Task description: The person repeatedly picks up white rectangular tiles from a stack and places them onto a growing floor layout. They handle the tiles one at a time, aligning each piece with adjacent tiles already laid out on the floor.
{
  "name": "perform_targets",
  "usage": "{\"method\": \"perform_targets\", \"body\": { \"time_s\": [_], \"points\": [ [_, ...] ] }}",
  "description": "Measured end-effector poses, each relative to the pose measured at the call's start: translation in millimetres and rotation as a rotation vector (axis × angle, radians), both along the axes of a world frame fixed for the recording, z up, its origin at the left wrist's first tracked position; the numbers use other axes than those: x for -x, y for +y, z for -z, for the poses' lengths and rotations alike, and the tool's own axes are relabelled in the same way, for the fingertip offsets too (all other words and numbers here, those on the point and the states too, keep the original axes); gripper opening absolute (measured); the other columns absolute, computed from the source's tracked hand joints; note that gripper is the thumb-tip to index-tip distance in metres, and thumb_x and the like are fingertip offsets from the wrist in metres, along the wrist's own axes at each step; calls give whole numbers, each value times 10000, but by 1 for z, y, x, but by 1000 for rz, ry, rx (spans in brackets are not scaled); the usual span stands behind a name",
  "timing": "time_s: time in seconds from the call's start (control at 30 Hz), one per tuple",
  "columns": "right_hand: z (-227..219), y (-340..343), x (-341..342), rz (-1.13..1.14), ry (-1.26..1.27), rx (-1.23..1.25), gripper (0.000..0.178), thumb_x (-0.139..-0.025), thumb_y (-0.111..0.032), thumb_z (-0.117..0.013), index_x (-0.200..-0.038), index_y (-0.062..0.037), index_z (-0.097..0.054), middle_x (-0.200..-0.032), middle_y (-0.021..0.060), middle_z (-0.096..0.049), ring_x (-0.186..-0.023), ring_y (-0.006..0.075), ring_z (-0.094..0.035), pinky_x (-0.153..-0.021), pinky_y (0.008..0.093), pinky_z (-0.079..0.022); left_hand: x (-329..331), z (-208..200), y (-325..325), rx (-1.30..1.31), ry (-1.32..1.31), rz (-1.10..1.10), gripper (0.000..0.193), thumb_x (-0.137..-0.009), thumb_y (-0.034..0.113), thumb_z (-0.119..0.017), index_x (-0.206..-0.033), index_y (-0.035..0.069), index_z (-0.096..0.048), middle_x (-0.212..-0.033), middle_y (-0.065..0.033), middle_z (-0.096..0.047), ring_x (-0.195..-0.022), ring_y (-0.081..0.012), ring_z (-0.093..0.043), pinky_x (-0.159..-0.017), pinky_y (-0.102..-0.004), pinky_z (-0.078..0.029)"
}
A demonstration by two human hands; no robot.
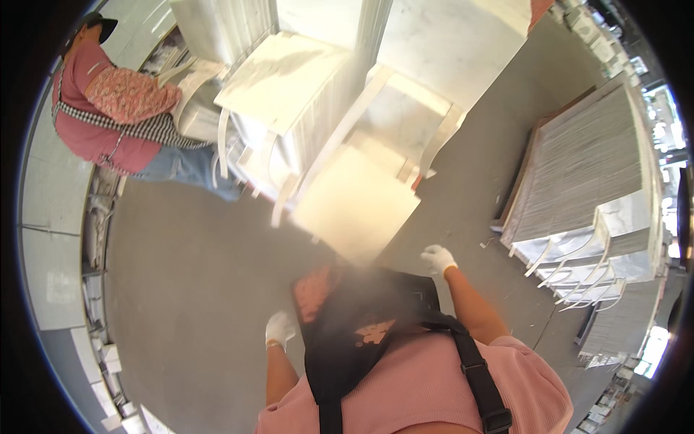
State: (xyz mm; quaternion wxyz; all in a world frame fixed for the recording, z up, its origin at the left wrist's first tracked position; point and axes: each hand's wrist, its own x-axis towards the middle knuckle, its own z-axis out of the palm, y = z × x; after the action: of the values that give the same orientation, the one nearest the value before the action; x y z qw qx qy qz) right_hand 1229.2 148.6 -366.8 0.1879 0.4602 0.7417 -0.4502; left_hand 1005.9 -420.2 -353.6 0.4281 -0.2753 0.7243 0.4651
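My left hand (280,329), in a white glove, hangs beside the black apron (369,304) at my waist. Its fingers are loosely bent and hold nothing that I can see. On the other side, my right hand (438,259), gloved in white too, is held out past the apron with its fingers partly spread and nothing visible in them. Ahead of me lies a pale flat square panel (354,202) on a low stack, nearest to the right hand but apart from it. Loose white straps (347,130) curve beside it. Haze blurs the middle of the picture.
Tall stacks of pale sheets (289,79) stand ahead. A person (108,116) in pink and a checked apron bends over a strapped bundle at the far left. Another large stack (578,166) with hanging straps stands at right. Grey floor (181,289) spreads to the left.
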Motion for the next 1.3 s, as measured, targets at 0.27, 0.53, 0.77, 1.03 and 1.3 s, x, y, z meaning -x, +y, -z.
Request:
{"method": "perform_targets", "body": {
  "time_s": [0.27, 0.53, 0.77, 1.03, 1.3],
  "points": [
    [-49, 38, 33, 99, -86, -113, 476, -846, -246, -707, -1249, 5, -667, -892, 131, -722, -682, 205, -690, -592, 341, -564, 69, 9, 58, -132, -61, -72, 353, -980, 234, -608, -1313, 117, -604, -899, -82, -674, -671, -208, -648, -561, -358, -554],
    [-106, 112, 90, 56, 277, -401, 445, -854, -250, -745, -1234, -29, -679, -970, 99, -729, -749, 176, -682, -636, 336, -563, 121, -42, 107, -140, 147, -116, 474, -976, 196, -590, -1426, 57, -533, -946, -60, -649, -712, -164, -637, -589, -315, -545],
    [-267, 241, 173, 220, 591, -901, 482, -902, -233, -727, -1330, -34, -628, -1285, 140, -673, -1186, 247, -630, -1019, 357, -485, 68, -55, 124, -30, 102, -168, 439, -972, 183, -599, -1392, 62, -553, -900, -43, -635, -669, -150, -612, -561, -296, -530],
    [-412, 340, 268, -317, 750, -1622, 463, -884, -221, -738, -1303, -50, -642, -1330, 177, -642, -1227, 373, -597, -1041, 424, -474, 64, -56, 207, -118, 485, 164, 344, -929, 194, -641, -1242, 53, -625, -869, -51, -637, -711, -159, -620, -608, -307, -525],
    [-397, 375, 298, -406, 272, -1788, 465, -937, -497, -618, -1335, -259, -657, -1316, 51, -675, -1122, 342, -662, -930, 447, -533, 14, -39, 254, 4, 377, 13, 499, -945, 284, -645, -1385, 56, -587, -973, -27, -663, -743, -123, -622, -665, -280, -531]
  ]
}}
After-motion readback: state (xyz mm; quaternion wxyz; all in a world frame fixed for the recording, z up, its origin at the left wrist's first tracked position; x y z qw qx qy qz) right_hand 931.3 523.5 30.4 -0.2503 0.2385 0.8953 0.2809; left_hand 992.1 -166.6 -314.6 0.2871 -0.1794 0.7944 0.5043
